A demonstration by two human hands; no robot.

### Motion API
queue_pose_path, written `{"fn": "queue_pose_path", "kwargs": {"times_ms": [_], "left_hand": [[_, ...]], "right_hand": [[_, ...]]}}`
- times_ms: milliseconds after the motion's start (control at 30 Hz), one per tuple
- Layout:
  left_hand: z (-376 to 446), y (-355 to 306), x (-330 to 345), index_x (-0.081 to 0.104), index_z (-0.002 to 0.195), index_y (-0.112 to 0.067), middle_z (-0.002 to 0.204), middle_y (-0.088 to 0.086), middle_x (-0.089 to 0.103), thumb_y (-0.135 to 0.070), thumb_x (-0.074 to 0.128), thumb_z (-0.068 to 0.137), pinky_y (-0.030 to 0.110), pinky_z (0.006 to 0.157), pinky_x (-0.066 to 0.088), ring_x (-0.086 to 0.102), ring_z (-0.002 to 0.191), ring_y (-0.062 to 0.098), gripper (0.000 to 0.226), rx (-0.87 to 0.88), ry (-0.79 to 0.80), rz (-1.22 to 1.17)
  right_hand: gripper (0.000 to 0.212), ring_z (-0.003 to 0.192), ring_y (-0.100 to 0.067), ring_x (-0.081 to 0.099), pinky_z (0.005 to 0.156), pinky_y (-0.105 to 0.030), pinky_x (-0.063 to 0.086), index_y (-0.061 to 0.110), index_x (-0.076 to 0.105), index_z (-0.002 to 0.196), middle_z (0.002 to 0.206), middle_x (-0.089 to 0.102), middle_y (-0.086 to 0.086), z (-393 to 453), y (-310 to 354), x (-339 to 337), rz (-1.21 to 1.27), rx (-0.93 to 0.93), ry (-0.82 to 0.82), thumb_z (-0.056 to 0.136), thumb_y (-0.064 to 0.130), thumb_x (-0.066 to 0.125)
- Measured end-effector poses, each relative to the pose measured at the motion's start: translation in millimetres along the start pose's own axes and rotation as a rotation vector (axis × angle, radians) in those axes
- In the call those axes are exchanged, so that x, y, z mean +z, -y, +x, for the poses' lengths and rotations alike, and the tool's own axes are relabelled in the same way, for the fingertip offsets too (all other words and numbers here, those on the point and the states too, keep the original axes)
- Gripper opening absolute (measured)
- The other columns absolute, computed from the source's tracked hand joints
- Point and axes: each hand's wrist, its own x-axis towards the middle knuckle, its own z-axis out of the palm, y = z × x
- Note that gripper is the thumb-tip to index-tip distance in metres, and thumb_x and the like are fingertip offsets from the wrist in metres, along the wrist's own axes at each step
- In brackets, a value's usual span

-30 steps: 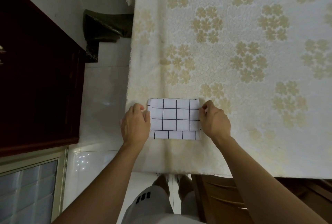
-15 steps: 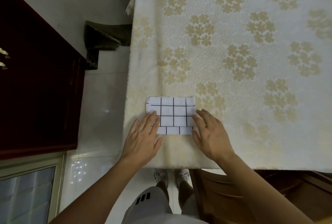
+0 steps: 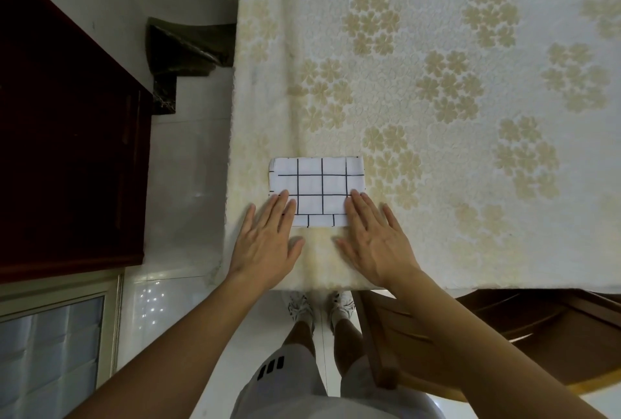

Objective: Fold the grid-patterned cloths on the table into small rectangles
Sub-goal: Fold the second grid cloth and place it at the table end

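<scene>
Pressing flat with both palms wide: my left hand [image 3: 265, 243] and right hand [image 3: 376, 243] rest fingertips on the near corners of the folded cloth [image 3: 319, 188], holding nothing, apparently to set the crease. It lies near the table [image 3: 470, 250] edge.

A cream lace tablecloth with beige flower clusters [image 3: 437, 89] covers the table, hanging over its near and left edges. A brown wooden chair [image 3: 470, 344] is tucked under the near edge. A dark red-brown wooden cabinet [image 3: 67, 149] stands on the glossy white tiled floor [image 3: 188, 183] off the left edge, with a dark marble ledge [image 3: 188, 45] beyond it.
</scene>
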Motion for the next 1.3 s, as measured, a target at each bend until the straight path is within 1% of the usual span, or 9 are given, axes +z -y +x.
{"fn": "queue_pose_path", "kwargs": {"times_ms": [400,467,600,667,767,933,1000,1133,1300], "left_hand": [[-31.8,-13.1,6.7,0.011,0.156,-0.015,0.165,0.004,0.003,-0.054,0.019,0.1,0.051,0.123,0.009,0.003,0.153,0.019,0.069,-0.034,0.005,-0.031],[-35.3,-14.2,8.3,0.011,0.155,-0.015,0.165,0.005,0.006,-0.054,0.02,0.099,0.052,0.123,0.011,0.004,0.152,0.02,0.069,-0.052,-0.002,-0.033],[-44.8,-20.7,3.3,0.015,0.155,-0.011,0.165,0.008,0.009,-0.051,0.027,0.099,0.055,0.12,0.019,0.007,0.153,0.023,0.07,-0.047,-0.037,-0.031],[-50.8,-28.2,3.0,0.016,0.155,-0.01,0.165,0.008,0.012,-0.052,0.026,0.098,0.055,0.12,0.02,0.01,0.152,0.023,0.071,0.006,-0.042,-0.028],[-54.8,-37.1,10.0,0.015,0.156,-0.009,0.165,0.008,0.01,-0.057,0.019,0.098,0.052,0.118,0.014,0.01,0.152,0.023,0.075,0.021,-0.004,-0.026],[-50.9,-39.2,17.5,0.007,0.157,-0.01,0.166,0.007,0.001,-0.064,0.0,0.096,0.051,0.119,0.007,0.001,0.153,0.023,0.081,-0.034,0.047,-0.029],[-49.2,-38.1,18.0,0.008,0.156,-0.01,0.165,0.007,0.002,-0.064,-0.001,0.096,0.051,0.119,0.007,0.002,0.153,0.024,0.081,-0.037,0.059,-0.032],[-46.4,-36.0,21.1,0.008,0.156,-0.01,0.165,0.007,0.004,-0.065,0.0,0.096,0.051,0.12,0.008,0.004,0.153,0.023,0.081,-0.04,0.088,-0.039],[-42.0,-36.6,20.1,0.002,0.155,-0.011,0.165,0.006,-0.002,-0.065,-0.011,0.093,0.05,0.124,0.004,-0.002,0.152,0.024,0.083,-0.044,0.101,-0.054]], "right_hand": [[0.072,0.152,-0.018,-0.015,0.125,-0.042,-0.004,0.015,-0.01,0.157,0.162,-0.021,-0.002,-24.0,10.2,-1.4,0.002,0.005,0.066,0.103,0.06,0.007],[0.072,0.153,-0.02,-0.01,0.125,-0.045,0.003,0.014,-0.005,0.158,0.164,-0.015,-0.004,-28.2,12.9,1.2,0.006,0.003,0.028,0.104,0.059,0.011],[0.071,0.152,-0.024,0.013,0.121,-0.048,0.022,0.01,0.017,0.158,0.165,0.013,-0.009,-42.9,19.7,6.3,0.0,0.018,-0.107,0.104,0.056,0.025],[0.07,0.151,-0.026,0.017,0.122,-0.05,0.022,0.009,0.019,0.157,0.165,0.016,-0.01,-50.6,25.2,9.6,-0.007,-0.014,-0.117,0.104,0.055,0.023],[0.072,0.151,-0.027,0.017,0.121,-0.052,0.023,0.006,0.019,0.157,0.165,0.015,-0.012,-53.9,29.1,14.9,-0.04,-0.025,-0.094,0.104,0.055,0.019],[0.073,0.147,-0.03,0.028,0.113,-0.052,0.034,0.003,0.03,0.152,0.16,0.028,-0.015,-46.5,29.9,18.6,-0.037,0.034,-0.058,0.101,0.055,0.029],[0.073,0.148,-0.03,0.026,0.115,-0.053,0.032,0.003,0.028,0.152,0.161,0.025,-0.015,-43.5,29.3,20.9,-0.036,0.047,-0.042,0.102,0.056,0.027],[0.077,0.152,-0.029,0.001,0.122,-0.052,0.014,0.006,0.006,0.156,0.165,0.0,-0.012,-39.7,28.6,25.3,-0.013,0.038,0.016,0.102,0.061,0.01],[0.079,0.152,-0.029,-0.003,0.123,-0.049,0.009,0.006,0.004,0.156,0.164,-0.003,-0.012,-37.8,30.7,24.5,-0.005,0.051,0.013,0.102,0.063,0.008]]}}
